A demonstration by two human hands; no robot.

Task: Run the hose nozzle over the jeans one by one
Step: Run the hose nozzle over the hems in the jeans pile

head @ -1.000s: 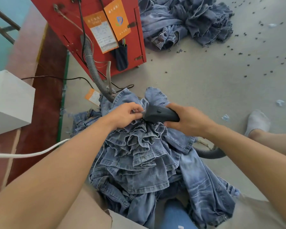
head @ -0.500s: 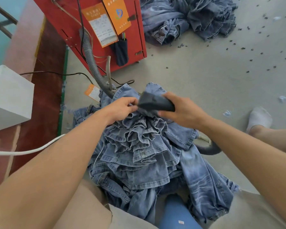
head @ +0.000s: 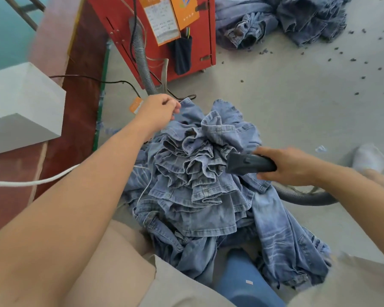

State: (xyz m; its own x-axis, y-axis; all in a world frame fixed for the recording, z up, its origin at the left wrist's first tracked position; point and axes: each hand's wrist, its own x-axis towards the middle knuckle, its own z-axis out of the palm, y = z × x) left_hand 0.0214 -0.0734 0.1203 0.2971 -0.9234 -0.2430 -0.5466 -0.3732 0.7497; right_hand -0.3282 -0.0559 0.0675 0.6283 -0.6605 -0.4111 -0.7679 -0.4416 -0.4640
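**Hands split apart, nozzle drawn to the right of the pile**

Our left hand point(head: 159, 109) has left the folds where it was pinching half a second ago and now reaches to the far left edge of the jeans point(head: 195, 187); its fingers are loosely curled at the denim, and we cannot tell whether they have hold of cloth. Our right hand point(head: 286, 166) stays wrapped round the nozzle point(head: 248, 163), which has dropped from the top of the pile to its right side, mouth against the ruffled waistbands. We judge one pair finished and the next being sought.

We count one nozzle, one grey hose point(head: 306, 197) trailing right, one stacked pile near us, a second heap of jeans point(head: 282, 21) far right, and one red machine point(head: 124, 16).
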